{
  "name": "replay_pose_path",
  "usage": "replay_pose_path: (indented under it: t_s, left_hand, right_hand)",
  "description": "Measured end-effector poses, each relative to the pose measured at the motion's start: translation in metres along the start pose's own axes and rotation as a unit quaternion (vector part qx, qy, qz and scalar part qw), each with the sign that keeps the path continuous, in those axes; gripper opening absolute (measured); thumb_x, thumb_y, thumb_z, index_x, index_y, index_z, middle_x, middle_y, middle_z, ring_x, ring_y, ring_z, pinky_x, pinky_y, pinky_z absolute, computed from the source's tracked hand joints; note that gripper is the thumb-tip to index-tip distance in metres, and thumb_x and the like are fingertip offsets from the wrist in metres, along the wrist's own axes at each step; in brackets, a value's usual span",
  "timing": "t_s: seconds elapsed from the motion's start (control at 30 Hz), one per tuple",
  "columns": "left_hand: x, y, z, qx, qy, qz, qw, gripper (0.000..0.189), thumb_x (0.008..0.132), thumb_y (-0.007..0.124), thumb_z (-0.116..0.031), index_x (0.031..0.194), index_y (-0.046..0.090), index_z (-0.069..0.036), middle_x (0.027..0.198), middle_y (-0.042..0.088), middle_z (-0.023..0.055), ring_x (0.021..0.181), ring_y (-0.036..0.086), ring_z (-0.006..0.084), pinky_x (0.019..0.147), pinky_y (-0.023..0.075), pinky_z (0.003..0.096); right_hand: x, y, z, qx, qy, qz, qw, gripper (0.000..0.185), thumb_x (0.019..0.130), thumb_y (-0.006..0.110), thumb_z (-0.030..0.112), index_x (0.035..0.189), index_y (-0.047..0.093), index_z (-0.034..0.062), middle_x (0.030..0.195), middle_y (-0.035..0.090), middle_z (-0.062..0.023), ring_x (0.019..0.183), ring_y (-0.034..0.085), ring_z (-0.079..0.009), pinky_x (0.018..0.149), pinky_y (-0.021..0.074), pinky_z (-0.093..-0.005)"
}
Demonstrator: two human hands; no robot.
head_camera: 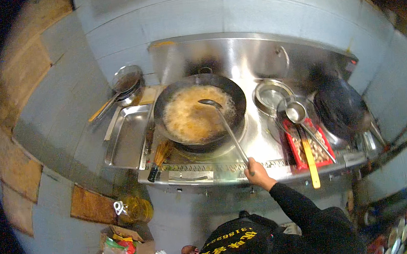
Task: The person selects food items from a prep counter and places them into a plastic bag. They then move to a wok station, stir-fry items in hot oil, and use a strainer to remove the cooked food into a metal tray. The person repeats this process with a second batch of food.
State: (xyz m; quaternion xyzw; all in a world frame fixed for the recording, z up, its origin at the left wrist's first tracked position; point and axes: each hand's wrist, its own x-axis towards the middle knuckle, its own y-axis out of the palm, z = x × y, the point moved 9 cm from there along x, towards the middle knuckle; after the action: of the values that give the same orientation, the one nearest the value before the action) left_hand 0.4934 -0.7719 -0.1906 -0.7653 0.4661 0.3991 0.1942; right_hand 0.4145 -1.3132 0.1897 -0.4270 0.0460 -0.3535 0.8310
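Note:
My right hand (260, 175) is closed around the handle of a long metal ladle (232, 133). The ladle's dark bowl dips into the foaming, yellowish-brown liquid (191, 115) inside a large black wok (235, 92). The wok sits on a stainless steel range (257, 128). Low beside my black apron (234, 239) hangs my left hand (190, 252), away from the range. Its fingers are mostly hidden, so I cannot tell whether they are apart or closed.
A red basket (294, 151) of pale food pieces stands right, under a yellow-handled strainer (310, 160) and a second ladle (296, 112). Beyond are a metal pot (255, 93) and dark wok (342, 106). Left are a steel tray (127, 142), bamboo brush (162, 153) and oil jug (138, 210).

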Motion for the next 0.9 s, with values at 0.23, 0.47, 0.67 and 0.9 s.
replay_pose_path:
  t_s: [0.23, 0.47, 0.67, 0.9]
  left_hand:
    - [-0.012, -0.03, -0.024, 0.213, 0.036, 0.01, 0.976, 0.026, 0.088, 0.05, -0.035, 0.081, 0.056, -0.011, 0.072, 0.051, 0.009, 0.063, 0.045, 0.0254, 0.058, 0.037, 0.0413]
    - [0.008, 0.023, -0.039, 0.247, 0.087, 0.09, 0.961, 0.027, 0.086, 0.052, -0.033, 0.082, 0.06, -0.008, 0.071, 0.057, 0.0099, 0.063, 0.052, 0.0252, 0.058, 0.0411, 0.04]
    - [0.015, 0.091, -0.06, 0.196, 0.097, 0.011, 0.976, 0.023, 0.089, 0.042, -0.023, 0.083, 0.051, -0.002, 0.08, 0.054, 0.0101, 0.073, 0.05, 0.0236, 0.073, 0.0427, 0.0336]
    - [-0.024, 0.139, -0.115, -0.259, -0.126, 0.156, 0.945, 0.018, 0.085, 0.043, -0.016, 0.088, 0.053, -0.001, 0.087, 0.058, 0.0133, 0.082, 0.052, 0.0273, 0.079, 0.0427, 0.0375]
  right_hand:
    - [-0.002, 0.008, 0.01, 0.065, 0.014, -0.012, 0.998, 0.035, 0.081, 0.054, 0.013, 0.111, 0.046, -0.0033, 0.083, 0.058, -0.0281, 0.08, 0.056, -0.0465, 0.07, 0.0461, -0.0495]
    - [0.015, -0.066, -0.038, 0.267, 0.045, -0.114, 0.956, 0.042, 0.083, 0.056, 0.016, 0.117, 0.041, -0.0049, 0.087, 0.058, -0.0264, 0.077, 0.057, -0.0448, 0.068, 0.0472, -0.0466]
    - [-0.053, -0.11, -0.102, 0.172, 0.074, -0.167, 0.968, 0.058, 0.085, 0.05, 0.01, 0.136, 0.026, -0.0054, 0.086, 0.058, -0.0284, 0.074, 0.058, -0.0438, 0.064, 0.0463, -0.0489]
    - [-0.112, -0.088, -0.12, 0.165, 0.092, -0.123, 0.974, 0.069, 0.083, 0.052, 0.011, 0.14, 0.018, -0.009, 0.097, 0.056, -0.0272, 0.077, 0.059, -0.0442, 0.066, 0.0492, -0.0504]
